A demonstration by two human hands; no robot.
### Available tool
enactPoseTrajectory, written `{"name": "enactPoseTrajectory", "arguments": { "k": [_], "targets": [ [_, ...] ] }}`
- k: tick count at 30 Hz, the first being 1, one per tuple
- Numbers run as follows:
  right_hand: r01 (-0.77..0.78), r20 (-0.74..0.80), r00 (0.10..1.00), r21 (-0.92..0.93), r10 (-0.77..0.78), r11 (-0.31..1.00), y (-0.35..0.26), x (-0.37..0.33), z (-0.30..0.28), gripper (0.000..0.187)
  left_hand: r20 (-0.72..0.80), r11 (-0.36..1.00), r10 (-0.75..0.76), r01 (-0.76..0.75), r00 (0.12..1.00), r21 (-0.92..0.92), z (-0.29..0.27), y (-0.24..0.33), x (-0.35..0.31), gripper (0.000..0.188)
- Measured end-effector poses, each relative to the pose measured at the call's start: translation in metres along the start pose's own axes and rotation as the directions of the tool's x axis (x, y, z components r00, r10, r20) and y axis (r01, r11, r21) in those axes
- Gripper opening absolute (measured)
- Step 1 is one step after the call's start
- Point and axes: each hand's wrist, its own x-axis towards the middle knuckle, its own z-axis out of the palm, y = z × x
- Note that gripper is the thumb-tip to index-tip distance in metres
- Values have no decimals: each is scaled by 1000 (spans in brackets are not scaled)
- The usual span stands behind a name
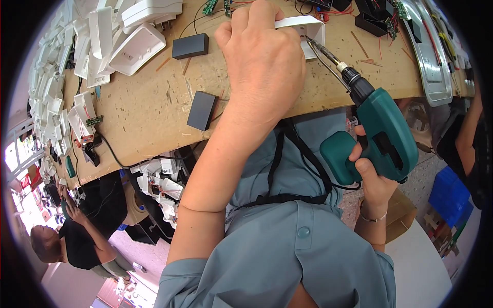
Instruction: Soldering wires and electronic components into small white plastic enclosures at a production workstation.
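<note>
My left hand point(264, 64) is closed on a white plastic case point(312, 26) near the far edge of the view, its fingertips partly hidden behind the knuckles. In my right hand point(376, 184) is a green soldering gun point(387, 128), held by its grip with the fingers wrapped round it. The gun's metal tip and a thin feed tube beside it reach into the open side of the case. What the tip touches inside is too small to tell. Left of my left forearm lie two black rectangular boxes, a nearer one point(202, 110) and a farther one point(190, 46).
White plastic housings point(137, 49) are heaped along the left of the wooden table point(149, 113). A white case with a small circuit board point(94, 121) and wires lies there. Black cases point(374, 23) and a metal tray point(436, 77) stand right. Other people point(84, 226) work on both sides.
</note>
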Motion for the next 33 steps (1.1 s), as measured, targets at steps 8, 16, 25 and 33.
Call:
{"name": "enactPoseTrajectory", "arguments": {
  "k": [8,16,25,33],
  "targets": [
    [27,9,1000,-51,-27,998,1,4,2,45,-407,963,266,-259,874,71,27,-21,-8,7],
    [66,83,995,-185,-51,981,4,1,-4,46,-536,944,316,-313,783,100,30,-21,4,8],
    [54,44,998,-151,-48,987,-4,1,5,41,-16,1000,-16,16,1000,25,13,-9,-2,8],
    [91,64,995,-153,-82,984,-1,1,4,47,-125,980,123,-101,985,174,9,-6,-6,8]
  ]
}}
